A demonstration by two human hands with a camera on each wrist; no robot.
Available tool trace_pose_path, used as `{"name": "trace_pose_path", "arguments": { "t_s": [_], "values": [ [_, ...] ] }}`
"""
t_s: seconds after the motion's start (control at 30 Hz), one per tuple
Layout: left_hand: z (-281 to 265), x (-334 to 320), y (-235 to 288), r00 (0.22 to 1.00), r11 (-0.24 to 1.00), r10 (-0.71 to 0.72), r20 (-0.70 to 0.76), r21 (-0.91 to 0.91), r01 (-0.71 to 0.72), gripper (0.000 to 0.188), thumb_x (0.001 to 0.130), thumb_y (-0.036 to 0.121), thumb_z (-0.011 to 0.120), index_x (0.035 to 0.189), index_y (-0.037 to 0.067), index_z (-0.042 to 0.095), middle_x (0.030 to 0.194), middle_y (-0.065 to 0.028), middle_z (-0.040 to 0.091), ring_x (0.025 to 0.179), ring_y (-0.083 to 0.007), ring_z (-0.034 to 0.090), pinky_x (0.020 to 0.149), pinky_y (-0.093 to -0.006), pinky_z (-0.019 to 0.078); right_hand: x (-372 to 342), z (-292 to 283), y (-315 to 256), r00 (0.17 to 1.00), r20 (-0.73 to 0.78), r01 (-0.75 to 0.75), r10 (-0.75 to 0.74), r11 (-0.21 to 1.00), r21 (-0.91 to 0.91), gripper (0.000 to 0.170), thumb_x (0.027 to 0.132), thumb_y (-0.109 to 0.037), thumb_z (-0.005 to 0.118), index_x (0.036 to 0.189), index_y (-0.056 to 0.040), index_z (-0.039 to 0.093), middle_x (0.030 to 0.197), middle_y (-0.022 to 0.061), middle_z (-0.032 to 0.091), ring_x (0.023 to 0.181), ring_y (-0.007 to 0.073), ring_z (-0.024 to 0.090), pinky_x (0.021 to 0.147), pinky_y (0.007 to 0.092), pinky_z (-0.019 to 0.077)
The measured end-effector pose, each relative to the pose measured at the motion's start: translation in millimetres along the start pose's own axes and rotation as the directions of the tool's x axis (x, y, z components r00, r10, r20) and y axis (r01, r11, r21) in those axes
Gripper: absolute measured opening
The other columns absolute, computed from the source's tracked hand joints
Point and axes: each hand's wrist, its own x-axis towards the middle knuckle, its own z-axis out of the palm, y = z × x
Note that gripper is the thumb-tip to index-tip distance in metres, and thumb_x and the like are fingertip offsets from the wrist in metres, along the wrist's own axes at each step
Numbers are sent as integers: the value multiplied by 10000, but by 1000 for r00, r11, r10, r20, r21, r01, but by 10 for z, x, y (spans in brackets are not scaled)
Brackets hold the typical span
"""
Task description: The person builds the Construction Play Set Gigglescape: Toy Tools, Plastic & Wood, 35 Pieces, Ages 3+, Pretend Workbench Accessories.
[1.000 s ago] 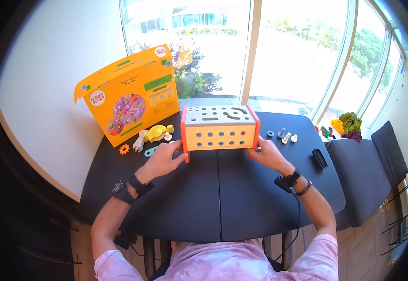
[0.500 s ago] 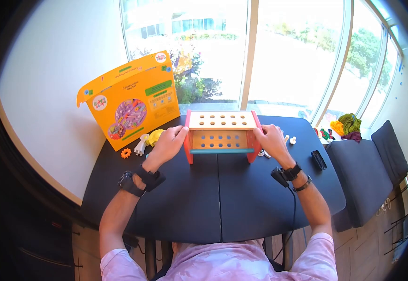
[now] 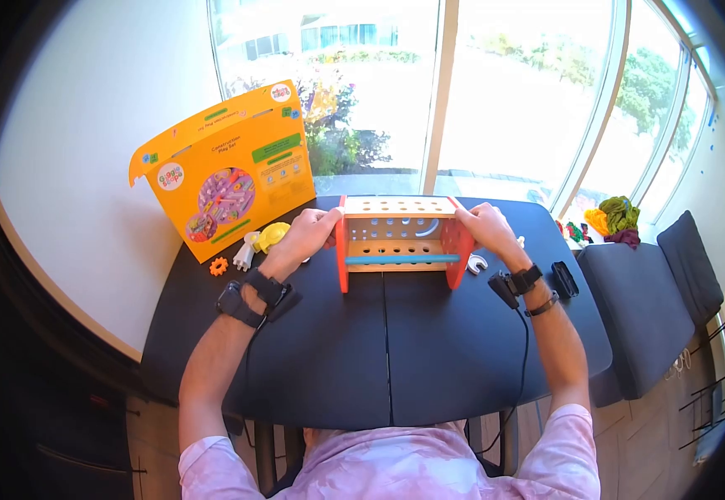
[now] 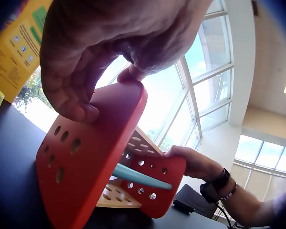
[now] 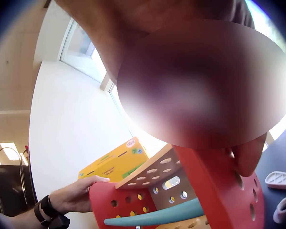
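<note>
A toy toolbox (image 3: 400,259) with red end panels, hole-punched wooden boards and a teal bar stands on the black table, its hollow side toward me. My left hand (image 3: 302,239) grips the top corner of the left red panel (image 4: 100,143), fingertips on the outer face and thumb at the edge. At the opposite end, my right hand (image 3: 489,228) holds the top of the right red panel (image 5: 209,186). A blurred patch hides much of that hand in the right wrist view. The teal bar (image 4: 143,176) runs between both panels.
A yellow play-set carton (image 3: 283,187) stands at the back left. Before it lie an orange gear (image 3: 218,266), a pale grey piece (image 3: 246,252) and a yellow piece (image 3: 274,237). A white wrench-like piece (image 3: 477,264) and black case (image 3: 564,280) lie to the right.
The toolbox has turned from its grey slotted top and wooden holed side to its hollow side with the teal bar. Both hands have shifted from its lower corners to its upper ones.
</note>
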Motion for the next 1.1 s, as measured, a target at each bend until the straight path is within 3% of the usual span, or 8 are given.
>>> {"name": "trace_pose_path", "arguments": {
  "t_s": [0.07, 0.2, 0.3, 0.4, 0.53, 0.83, 1.03, 1.1],
  "values": [
    [23, -26, 57, 1000, 999, 0, 11, -33, 0, 584, 1134, 528, 566, 1062, -10, 781, 960, -52, 775, 838, -128, 690, 824, -313, 569, 44, -71, 4, 997, 72, -31, 30, 999, 12, 788, 1106, -650, 551, 777, 21, 801, 722, 107, 792, 598, 204, 778, 673, 337, 668],
    [-79, -120, 212, 999, 998, -46, -26, -40, 45, 647, 1134, 564, 574, 1085, -40, 801, 958, -105, 790, 823, -166, 719, 782, -330, 592, -35, -223, 73, 995, -88, 34, -34, 999, 0, 728, 1109, -600, 583, 853, 32, 838, 688, 107, 773, 559, 185, 764, 585, 325, 635],
    [-384, -19, -48, 996, 998, 2, -92, 67, 4, 689, 1147, 628, 553, 1195, -17, 791, 1003, -78, 769, 877, -150, 708, 813, -308, 583, 154, -104, 544, 995, -84, 50, -57, 995, -81, 531, 1058, -476, 694, 877, -4, 858, 729, 128, 796, 632, 232, 795, 652, 367, 653],
    [-656, 6, -399, 989, 969, 75, -128, 241, -43, 492, 1099, 449, 691, 1172, -24, 807, 952, -78, 793, 859, -150, 738, 788, -310, 592, 302, 192, 1083, 962, -62, 229, -264, 912, -341, 333, 961, -363, 788, 925, -41, 869, 853, 168, 830, 789, 325, 823, 770, 433, 667],
    [-795, -82, -665, 982, 835, 128, -142, 550, -29, 368, 944, 380, 820, 1097, 50, 873, 930, -103, 834, 848, -223, 791, 787, -368, 609, 262, 417, 1095, 981, 7, 178, -194, 888, -425, 330, 885, -349, 847, 1016, -47, 868, 1008, 222, 835, 932, 420, 805, 869, 501, 652],
    [-769, -20, -951, 973, 772, 171, -152, 635, -36, 314, 858, 333, 873, 1045, 82, 897, 935, -151, 855, 853, -301, 824, 820, -390, 636, 376, 436, 992, 980, -46, 142, -193, 844, -517, 321, 896, -320, 838, 975, -10, 864, 911, 231, 823, 858, 386, 819, 854, 472, 661],
    [-743, -97, -845, 982, 771, 178, -65, 629, -98, 283, 870, 274, 888, 1066, 70, 886, 960, -142, 855, 869, -308, 821, 825, -400, 635, -38, -71, 630, 998, -32, -58, 59, 997, 50, 261, 1031, -274, 733, 1095, -27, 787, 735, 86, 805, 549, 145, 722, 645, 311, 616],
    [-679, -203, -746, 980, 770, 198, 11, 617, -162, 258, 880, 248, 895, 1062, 66, 881, 967, -137, 852, 869, -321, 816, 826, -409, 632, -71, -196, 763, 997, 77, -51, 23, 922, 383, 248, 1113, -255, 641, 1250, -52, 682, 912, 137, 834, 662, 143, 755, 591, 262, 607]
  ]
}}
